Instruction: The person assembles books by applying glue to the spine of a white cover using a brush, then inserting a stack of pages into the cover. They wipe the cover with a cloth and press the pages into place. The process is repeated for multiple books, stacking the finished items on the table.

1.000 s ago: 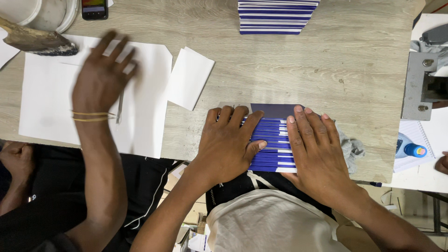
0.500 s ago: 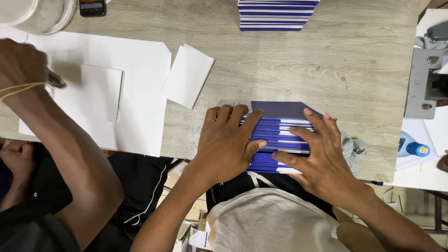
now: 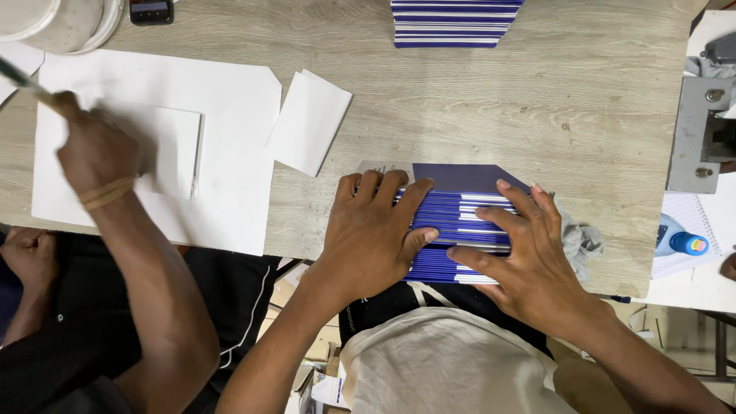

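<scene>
A fanned row of blue and white booklets (image 3: 466, 230) lies at the near edge of the wooden table (image 3: 460, 107). My left hand (image 3: 379, 234) presses flat on the left part of the row, fingers spread. My right hand (image 3: 521, 257) rests on the right part, fingers apart and angled left across the edges. Neither hand grips anything.
A co-worker's hand (image 3: 96, 153) at the left holds a brush over a white sheet (image 3: 172, 149) on a larger white paper (image 3: 238, 100). A loose white card (image 3: 309, 121) lies beside it. More blue booklets (image 3: 454, 21) are stacked at the far edge. A grey cloth (image 3: 579, 239) and a metal device (image 3: 701, 130) are at the right.
My right hand has slid and turned leftward over the booklets. The co-worker's hand pulled back from the big paper and now holds a brush over a smaller white sheet lying there.
</scene>
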